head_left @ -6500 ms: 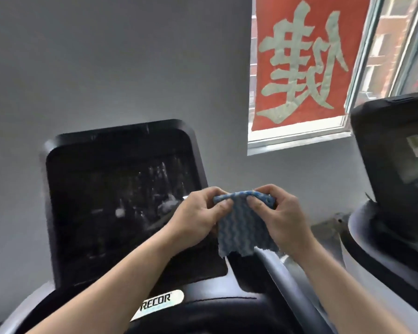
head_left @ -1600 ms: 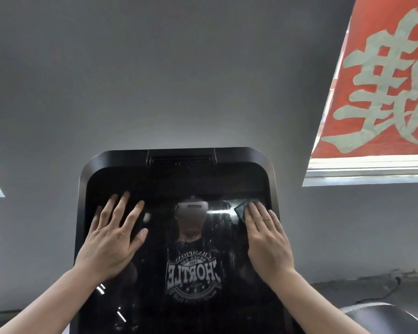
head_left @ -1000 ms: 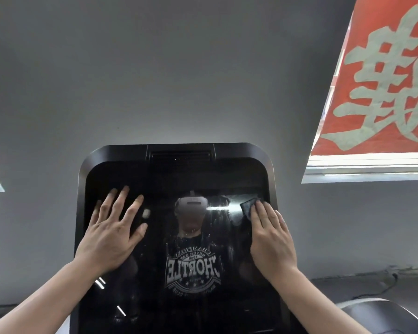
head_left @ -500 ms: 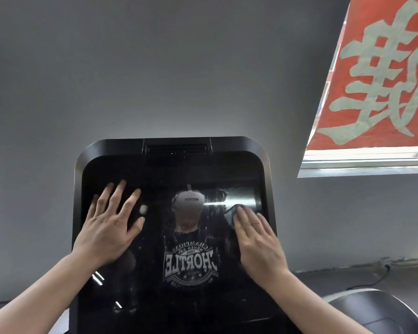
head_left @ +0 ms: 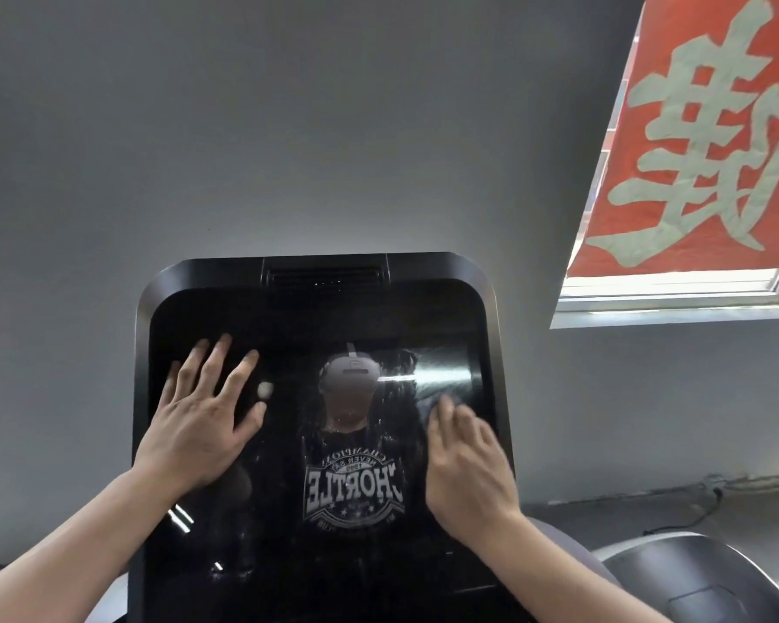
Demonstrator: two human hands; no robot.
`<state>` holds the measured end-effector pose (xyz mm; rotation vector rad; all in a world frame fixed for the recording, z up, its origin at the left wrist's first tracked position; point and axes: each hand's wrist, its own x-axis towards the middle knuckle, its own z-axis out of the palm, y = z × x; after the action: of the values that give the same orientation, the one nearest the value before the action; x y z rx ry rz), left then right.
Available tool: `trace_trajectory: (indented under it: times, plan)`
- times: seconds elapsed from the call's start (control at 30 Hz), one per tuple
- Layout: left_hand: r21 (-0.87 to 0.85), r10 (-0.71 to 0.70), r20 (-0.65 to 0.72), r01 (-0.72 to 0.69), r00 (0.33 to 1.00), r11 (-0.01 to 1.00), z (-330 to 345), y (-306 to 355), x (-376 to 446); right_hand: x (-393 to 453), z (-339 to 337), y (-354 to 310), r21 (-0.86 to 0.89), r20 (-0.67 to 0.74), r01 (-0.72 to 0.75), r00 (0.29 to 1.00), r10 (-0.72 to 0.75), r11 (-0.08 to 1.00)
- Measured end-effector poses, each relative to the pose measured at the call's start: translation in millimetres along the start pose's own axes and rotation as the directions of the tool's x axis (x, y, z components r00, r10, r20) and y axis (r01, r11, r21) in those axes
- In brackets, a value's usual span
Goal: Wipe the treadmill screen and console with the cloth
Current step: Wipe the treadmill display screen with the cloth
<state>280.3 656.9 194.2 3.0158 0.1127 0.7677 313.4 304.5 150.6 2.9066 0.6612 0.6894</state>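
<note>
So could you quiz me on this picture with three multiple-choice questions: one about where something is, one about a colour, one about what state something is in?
1. Where on the treadmill screen is the left hand?
A. on its left half
B. on its top edge
C. off it entirely

2. What colour is the banner in the window?
A. blue
B. red with pale characters
C. plain white

3. How is the left hand placed?
A. clenched in a fist
B. pinching the cloth
C. flat, fingers spread

Answers:
1 A, since its palm lies on the glass left of the reflected figure.
2 B, as the fabric is red with pale lettering.
3 C, since each finger is splayed against the screen.
</note>
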Motion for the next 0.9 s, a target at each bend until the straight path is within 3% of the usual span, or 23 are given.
trace_trajectory:
  times: [0.07, 0.2, 0.37, 0.53, 0.67, 0.7, 0.8, 0.9]
  plan:
    - [-0.004, 0.006, -0.003, -0.007, 1.0, 1.0, -1, -2, 0, -4, -1, 3, -0.022, 0.009, 0.089, 0.996, -0.089, 0.996]
    - [-0.003, 0.0, 0.011, 0.0, 1.0, 1.0, 0, -1, -1, 14, -6, 30, 0.01, -0.079, -0.151, 0.985, 0.152, 0.988]
    - [-0.018, -0.003, -0.008, 0.003, 1.0, 1.0, -1, 0, -1, -18, 20, -3, 0.028, -0.076, 0.082, 0.994, -0.08, 0.996]
    - [-0.02, -0.005, 0.0, 0.005, 1.0, 1.0, -2, 1, -1, -1, 18, 19, 0.099, -0.163, -0.143, 0.974, 0.158, 0.985]
    - [-0.025, -0.005, -0.01, 0.005, 1.0, 1.0, -3, 1, -2, -24, 33, 1, 0.028, -0.148, 0.087, 0.986, -0.082, 0.996]
    - [-0.031, -0.008, -0.01, 0.008, 1.0, 0.999, -3, 1, -2, -22, 33, 11, 0.028, -0.156, 0.085, 0.985, -0.079, 0.996]
    - [-0.044, -0.017, 0.003, 0.017, 1.0, 0.999, -3, 3, -2, -9, 28, 31, 0.104, -0.171, -0.116, 0.976, 0.133, 0.988]
    - [-0.047, -0.017, -0.002, 0.017, 1.0, 0.999, -4, 3, -1, -22, 38, 3, 0.069, -0.143, -0.057, 0.988, 0.066, 0.996]
